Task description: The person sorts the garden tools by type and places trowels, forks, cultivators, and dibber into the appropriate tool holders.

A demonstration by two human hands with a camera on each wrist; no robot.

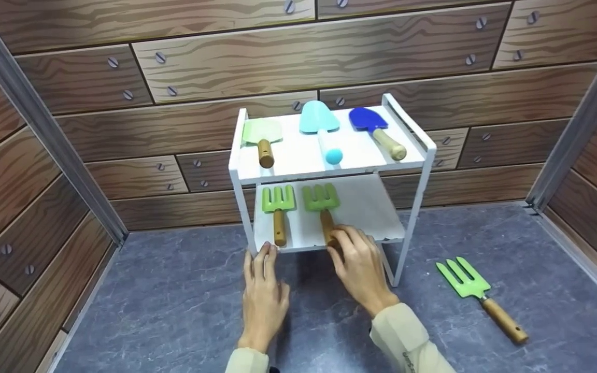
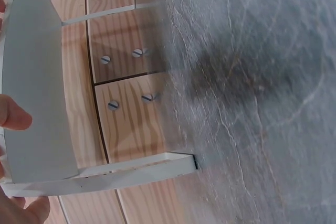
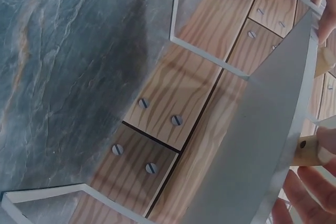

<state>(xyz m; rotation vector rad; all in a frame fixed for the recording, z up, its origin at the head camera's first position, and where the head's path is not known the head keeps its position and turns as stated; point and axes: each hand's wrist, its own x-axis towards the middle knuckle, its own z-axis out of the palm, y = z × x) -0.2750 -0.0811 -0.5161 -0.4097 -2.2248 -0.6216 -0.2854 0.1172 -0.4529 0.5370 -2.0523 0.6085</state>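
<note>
My right hand (image 1: 358, 264) pinches the wooden handle of a green hand fork (image 1: 321, 198) on the lower shelf of a white two-tier rack (image 1: 366, 202). The end of that handle (image 3: 304, 151) shows between thumb and fingers in the right wrist view. My left hand (image 1: 263, 298) reaches up with fairly straight fingers, touching the lower shelf's front left corner. Just behind those fingertips lies a second green hand fork (image 1: 278, 199), prongs toward the back. From below, the left wrist view shows the shelf's underside (image 2: 37, 93) and a few fingertips at its edge.
Across the top shelf lie a pale green spatula-like tool (image 1: 262, 131), a light blue trowel (image 1: 319, 118) and a dark blue trowel (image 1: 367, 119). A third green hand fork (image 1: 472, 282) is on the grey floor (image 1: 174, 300) to the right. Wood-patterned walls (image 1: 309, 62) surround the space.
</note>
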